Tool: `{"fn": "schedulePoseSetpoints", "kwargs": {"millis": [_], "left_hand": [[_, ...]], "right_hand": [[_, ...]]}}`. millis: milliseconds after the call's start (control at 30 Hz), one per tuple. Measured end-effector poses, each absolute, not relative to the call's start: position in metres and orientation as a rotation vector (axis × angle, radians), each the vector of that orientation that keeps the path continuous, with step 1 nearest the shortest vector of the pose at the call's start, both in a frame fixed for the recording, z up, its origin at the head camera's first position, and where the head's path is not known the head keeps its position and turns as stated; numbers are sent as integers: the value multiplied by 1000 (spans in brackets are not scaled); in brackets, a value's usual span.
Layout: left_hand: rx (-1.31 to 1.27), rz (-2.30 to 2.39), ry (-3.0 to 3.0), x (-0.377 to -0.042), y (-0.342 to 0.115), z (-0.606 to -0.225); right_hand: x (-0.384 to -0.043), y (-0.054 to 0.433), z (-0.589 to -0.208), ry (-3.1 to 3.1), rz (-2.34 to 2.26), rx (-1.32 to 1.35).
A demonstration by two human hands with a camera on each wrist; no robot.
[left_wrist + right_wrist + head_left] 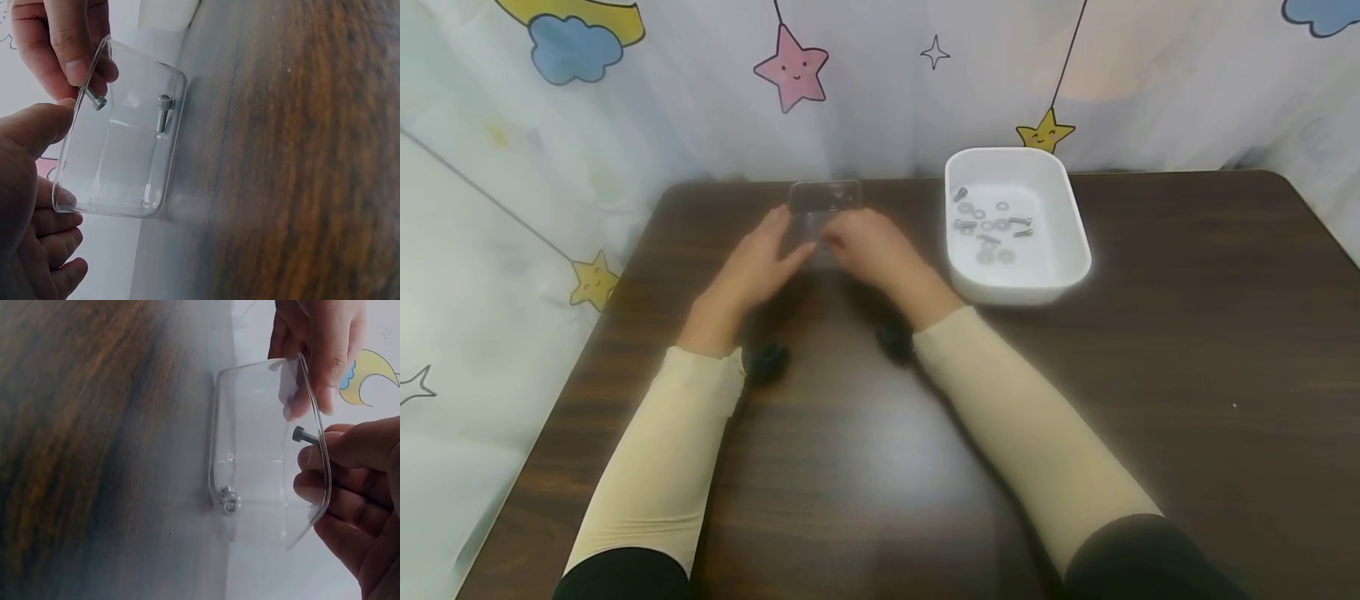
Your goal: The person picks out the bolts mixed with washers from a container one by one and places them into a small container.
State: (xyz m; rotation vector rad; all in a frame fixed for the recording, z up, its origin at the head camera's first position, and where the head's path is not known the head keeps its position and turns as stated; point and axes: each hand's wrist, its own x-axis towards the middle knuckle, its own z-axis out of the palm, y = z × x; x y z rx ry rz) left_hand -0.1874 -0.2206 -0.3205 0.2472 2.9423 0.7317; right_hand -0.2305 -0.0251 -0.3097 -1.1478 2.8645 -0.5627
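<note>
A small clear plastic box [825, 197] stands near the table's back edge, between both hands. My left hand [758, 260] holds it at its left side, thumb at the rim and fingers around the outer wall in the left wrist view. My right hand [874, 248] pinches a socket head screw [306, 435] between thumb and fingers at the rim, the screw's head pointing into the box. On the box's bottom lies another socket head screw [164, 112], silver with a hex recess. In the head view, the hands hide part of the box.
Right of the box stands a white plastic bin [1063, 258] with several loose screws and washers in it. A patterned curtain [880, 92] hangs behind the dark wooden table [1187, 333]. Dark wrist cameras [765, 363] sit under the wrists.
</note>
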Motion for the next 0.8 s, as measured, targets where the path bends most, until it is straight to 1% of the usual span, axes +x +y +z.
{"fn": "schedulePoseSetpoints", "kwargs": {"millis": [233,800], "left_hand": [[245,740,2941,-187,-220,-320],[221,754,2922,-187,-219,-320]], "right_hand": [[-231,-24,-309,2845,-523,-1166],[-231,-19,-311,2846,-636,-1198]]}}
